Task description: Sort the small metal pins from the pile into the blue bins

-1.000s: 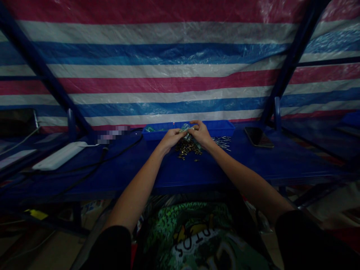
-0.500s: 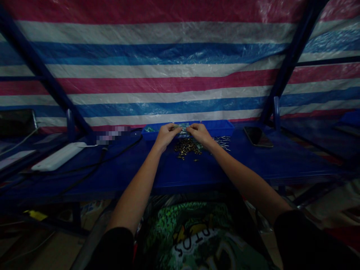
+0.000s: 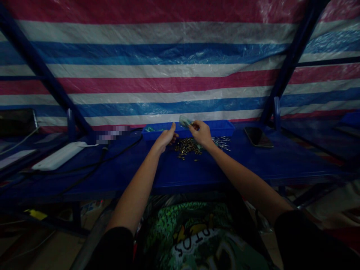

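Note:
My right hand (image 3: 201,132) pinches a small clear plastic bag (image 3: 185,121), which sticks up to the left over the blue tray (image 3: 219,128). My left hand (image 3: 167,137) is beside it, apart from the bag, thumb raised and fingers curled; whether something small is between them is too dim to tell. Just in front of the tray lies a pile of small brass-coloured parts (image 3: 187,147). Thin silvery pins (image 3: 223,142) are spread right of the pile, partly behind my right hand. Greenish plastic bags (image 3: 152,129) lie in the tray's left end.
A dark phone (image 3: 258,136) lies on the blue table (image 3: 174,176) at the right. On the left are a white power strip (image 3: 59,156), black cables (image 3: 120,152) and a screen (image 3: 18,120). A striped sheet (image 3: 168,71) hangs behind, between blue frame bars.
My left hand has let go of the plastic bag and moved slightly down. The bag, held by my right hand, has tilted upward.

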Demonstrator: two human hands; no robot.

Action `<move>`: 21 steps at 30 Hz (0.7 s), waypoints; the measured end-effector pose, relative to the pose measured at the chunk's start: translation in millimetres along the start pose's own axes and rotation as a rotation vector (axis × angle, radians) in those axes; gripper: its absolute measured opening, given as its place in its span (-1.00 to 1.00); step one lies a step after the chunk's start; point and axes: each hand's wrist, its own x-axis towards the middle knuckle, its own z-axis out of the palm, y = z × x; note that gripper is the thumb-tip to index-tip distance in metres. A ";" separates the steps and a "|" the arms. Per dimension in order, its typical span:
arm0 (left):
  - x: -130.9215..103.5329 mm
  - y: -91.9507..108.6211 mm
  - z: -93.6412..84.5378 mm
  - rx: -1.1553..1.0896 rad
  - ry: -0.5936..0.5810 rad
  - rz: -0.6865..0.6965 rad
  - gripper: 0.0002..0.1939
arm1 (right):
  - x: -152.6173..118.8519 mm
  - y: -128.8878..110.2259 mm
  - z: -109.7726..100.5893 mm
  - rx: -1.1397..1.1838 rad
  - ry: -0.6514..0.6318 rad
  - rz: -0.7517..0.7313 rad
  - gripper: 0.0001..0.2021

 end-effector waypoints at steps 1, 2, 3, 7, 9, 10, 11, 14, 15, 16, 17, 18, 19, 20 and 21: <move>0.9 0.0 -0.3 -0.025 -0.016 -0.027 -0.35 | -0.3 0.1 0.0 -0.034 0.017 -0.046 -0.88; 1.9 0.1 -0.4 -0.056 -0.041 -0.053 -0.32 | -0.8 0.1 0.3 -0.063 0.022 -0.090 -0.90; 2.8 0.4 -0.4 -0.090 -0.068 -0.076 -0.29 | -1.6 -0.1 0.9 -0.086 0.012 -0.130 -0.91; 5.1 1.4 0.1 -0.220 -0.070 -0.111 -0.36 | -6.2 -1.5 4.5 -0.133 -0.073 -0.241 -0.86; 5.6 1.0 0.5 -0.240 -0.007 -0.083 -0.56 | -7.5 -0.7 6.4 -0.140 -0.091 -0.257 -0.83; 5.8 0.5 0.8 -0.239 0.020 -0.060 -0.66 | -7.4 0.4 7.2 -0.137 -0.092 -0.252 -0.79; 6.0 -0.1 1.1 -0.232 0.038 -0.031 -0.72 | -6.8 1.9 7.9 -0.124 -0.088 -0.231 -0.75; 6.3 -2.0 1.7 -0.201 0.044 0.065 -0.80 | -2.1 6.6 8.6 0.023 -0.073 -0.016 -0.67; 6.2 -2.5 1.9 -0.190 0.042 0.100 -0.80 | -0.1 7.4 8.2 0.113 -0.085 0.105 -0.66; 5.8 -2.9 2.1 -0.178 0.042 0.135 -0.79 | 1.7 7.5 7.5 0.218 -0.109 0.232 -0.66; 5.4 -3.2 2.5 -0.165 0.044 0.168 -0.78 | 3.1 7.0 6.7 0.325 -0.141 0.342 -0.66; 4.7 -3.3 3.1 -0.151 0.043 0.199 -0.77 | 3.9 5.8 5.8 0.419 -0.178 0.419 -0.66; 3.9 -3.3 3.8 -0.139 0.038 0.225 -0.77 | 4.2 4.4 5.0 0.491 -0.208 0.459 -0.66; 3.1 -3.3 4.9 -0.128 0.028 0.244 -0.76 | 3.9 2.9 4.5 0.535 -0.226 0.469 -0.66; 2.1 -3.1 6.1 -0.116 0.014 0.258 -0.76 | 3.2 1.6 4.2 0.556 -0.234 0.460 -0.66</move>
